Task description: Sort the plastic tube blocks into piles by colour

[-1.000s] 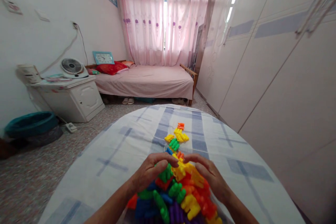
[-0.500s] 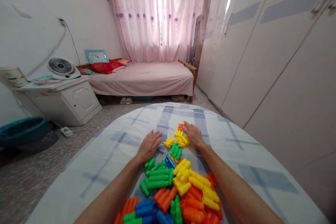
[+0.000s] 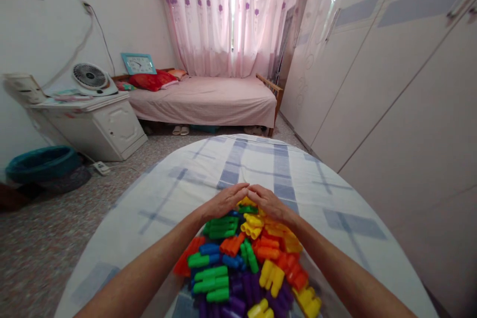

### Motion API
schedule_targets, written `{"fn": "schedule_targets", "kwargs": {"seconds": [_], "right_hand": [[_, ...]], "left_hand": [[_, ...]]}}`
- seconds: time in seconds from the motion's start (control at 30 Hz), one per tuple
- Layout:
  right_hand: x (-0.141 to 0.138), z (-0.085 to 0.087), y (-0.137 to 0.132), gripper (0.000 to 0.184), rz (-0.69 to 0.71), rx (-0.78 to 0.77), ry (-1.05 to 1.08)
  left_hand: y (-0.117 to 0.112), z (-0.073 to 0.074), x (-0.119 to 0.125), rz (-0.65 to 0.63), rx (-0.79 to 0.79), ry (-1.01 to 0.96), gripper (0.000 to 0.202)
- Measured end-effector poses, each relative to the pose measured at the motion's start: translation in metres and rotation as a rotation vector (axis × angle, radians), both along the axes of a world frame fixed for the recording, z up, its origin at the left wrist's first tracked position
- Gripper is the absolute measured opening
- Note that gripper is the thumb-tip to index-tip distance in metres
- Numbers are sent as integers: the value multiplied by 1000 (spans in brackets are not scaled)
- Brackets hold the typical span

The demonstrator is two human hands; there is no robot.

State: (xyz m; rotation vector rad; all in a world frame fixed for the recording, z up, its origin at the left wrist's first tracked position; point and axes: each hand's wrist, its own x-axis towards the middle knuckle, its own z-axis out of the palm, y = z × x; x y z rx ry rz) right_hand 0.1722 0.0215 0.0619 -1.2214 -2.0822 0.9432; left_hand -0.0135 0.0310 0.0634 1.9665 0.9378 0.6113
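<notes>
My left hand and my right hand meet at the fingertips behind a heap of plastic toy blocks. Their fingers are stretched out, and neither hand grasps a block. Both forearms flank the heap. Green blocks lie close to my left hand, while yellow blocks are beside my right. Orange blocks, blue blocks and purple blocks fill the middle and near side. A few pieces under the fingers are partly hidden.
A checked cloth covers the rounded table. Beyond it stands a bed by the curtains. On the left are a white cabinet with a fan and a teal bin. Wardrobe doors line the right.
Both hands have come inward and toward me until their fingertips meet. The trailing yellow, green and orange blocks have been drawn into the heap. The view has tilted down slightly.
</notes>
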Motion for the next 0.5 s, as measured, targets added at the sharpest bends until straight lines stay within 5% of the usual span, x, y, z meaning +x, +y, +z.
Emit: {"fn": "schedule_targets", "kwargs": {"seconds": [0.17,0.33,0.43,0.5], "right_hand": [[4,16,-63,24,23,203,46],[7,15,-131,33,-1,426,-36],[17,1,-155,37,-94,495,-94],[29,-16,-162,40,-293,515,-96]], "left_hand": [[-61,24,-1,-76,179,15,46],[-120,17,-6,-35,404,81,51],[-140,-1,-18,144,502,108,45],[-144,-18,-34,376,551,134,43]]}}
